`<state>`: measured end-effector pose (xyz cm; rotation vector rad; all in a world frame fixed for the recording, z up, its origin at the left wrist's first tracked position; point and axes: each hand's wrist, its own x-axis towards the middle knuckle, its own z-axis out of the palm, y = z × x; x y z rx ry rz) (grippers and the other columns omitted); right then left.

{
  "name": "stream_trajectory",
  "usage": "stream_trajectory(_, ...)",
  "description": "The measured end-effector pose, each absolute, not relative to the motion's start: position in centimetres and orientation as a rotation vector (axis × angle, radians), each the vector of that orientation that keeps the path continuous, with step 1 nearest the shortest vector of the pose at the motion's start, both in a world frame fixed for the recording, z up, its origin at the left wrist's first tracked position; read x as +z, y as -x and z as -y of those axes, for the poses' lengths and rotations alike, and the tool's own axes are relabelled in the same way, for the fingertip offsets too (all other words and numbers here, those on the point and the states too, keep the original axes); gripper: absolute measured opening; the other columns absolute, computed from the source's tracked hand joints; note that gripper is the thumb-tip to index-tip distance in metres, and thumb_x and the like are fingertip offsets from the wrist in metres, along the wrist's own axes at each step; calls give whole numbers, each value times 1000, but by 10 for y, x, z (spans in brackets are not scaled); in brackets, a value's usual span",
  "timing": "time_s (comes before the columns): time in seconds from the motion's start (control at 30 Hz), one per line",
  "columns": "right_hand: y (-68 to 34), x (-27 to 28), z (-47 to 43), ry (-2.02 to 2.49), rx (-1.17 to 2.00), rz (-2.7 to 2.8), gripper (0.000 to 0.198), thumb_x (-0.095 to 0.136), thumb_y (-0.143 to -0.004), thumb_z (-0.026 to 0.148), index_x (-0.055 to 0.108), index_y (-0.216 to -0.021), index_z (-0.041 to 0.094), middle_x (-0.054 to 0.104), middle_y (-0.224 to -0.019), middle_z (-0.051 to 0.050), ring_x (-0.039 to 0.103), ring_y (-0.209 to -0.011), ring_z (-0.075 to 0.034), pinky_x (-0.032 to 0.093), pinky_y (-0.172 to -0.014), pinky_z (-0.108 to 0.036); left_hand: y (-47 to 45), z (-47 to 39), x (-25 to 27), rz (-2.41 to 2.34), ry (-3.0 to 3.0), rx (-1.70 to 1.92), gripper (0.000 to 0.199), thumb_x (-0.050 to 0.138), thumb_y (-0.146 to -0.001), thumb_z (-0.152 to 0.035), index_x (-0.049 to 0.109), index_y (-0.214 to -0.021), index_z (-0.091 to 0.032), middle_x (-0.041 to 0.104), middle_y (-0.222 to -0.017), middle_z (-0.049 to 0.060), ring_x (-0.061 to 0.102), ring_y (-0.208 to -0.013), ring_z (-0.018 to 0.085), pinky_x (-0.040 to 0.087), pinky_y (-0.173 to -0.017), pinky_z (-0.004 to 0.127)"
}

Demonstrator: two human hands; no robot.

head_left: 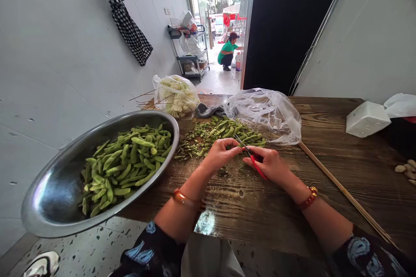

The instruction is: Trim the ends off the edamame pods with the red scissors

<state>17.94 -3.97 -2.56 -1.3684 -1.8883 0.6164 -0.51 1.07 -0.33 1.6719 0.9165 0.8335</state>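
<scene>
My right hand (268, 162) is closed around a pair of scissors (257, 167) with red handles, the blades pointing up and to the left. Close against the blades, my left hand (224, 152) pinches a green soybean pod (241, 145), mostly hidden by the fingers. Just beyond both hands lies a heap of loose pods (230, 129), with small trimmed bits (191, 145) scattered to its left. A large steel bowl (53, 190) on the left holds many pods (126, 164).
Behind the heap are a bag of cauliflower (177, 97), a grey cloth (209, 111) and a clear plastic bag (266, 110). Long thin sticks (344, 190) lie on the wooden table (325, 125) at right, near a white box (368, 119). A person (229, 52) squats outside the doorway.
</scene>
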Motion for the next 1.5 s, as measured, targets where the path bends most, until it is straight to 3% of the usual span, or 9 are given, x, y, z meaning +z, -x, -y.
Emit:
stream_trajectory(0.23,-179,-23,41,1361,685,1892,36,60,-83,46,72,-101,18,59,-63,2,49,-58,-13,39,-58,-24,6,-12,-4,-923,-1659,859,24,68,-73,-36,68,-72,-12,60,-68,1,47,-64,10,36,-61,22)
stream_trajectory(0.4,-179,-27,38,1406,685,1796,46,61,-81,50,70,-110,15,61,-66,1,51,-59,-13,41,-58,-25,6,-12,-4,-919,-1315,927,30,71,-71,-41,57,-71,-15,42,-52,-6,30,-44,4,21,-43,18)
stream_trajectory(0.53,-178,-28,37,1428,632,1705,55,61,-80,53,66,-116,13,62,-70,-1,53,-62,-14,43,-60,-25,8,-15,-6,-883,-1068,1008,31,72,-70,-40,54,-78,-16,48,-57,-6,31,-40,2,15,-36,17)
stream_trajectory(1.07,-177,-31,39,1389,531,1743,51,61,-80,51,65,-116,14,69,-88,-7,60,-74,-18,50,-69,-30,4,-12,-6,-834,-1030,1011,34,75,-68,-40,56,-78,-14,57,-62,-3,37,-40,1,18,-33,14)
stream_trajectory(1.5,-178,-26,40,1403,507,1739,50,58,-84,53,67,-114,14,60,-67,0,51,-59,-14,44,-59,-25,2,-10,-7,-798,-981,961,32,76,-68,-38,54,-76,-15,51,-58,-5,34,-39,1,17,-35,14)
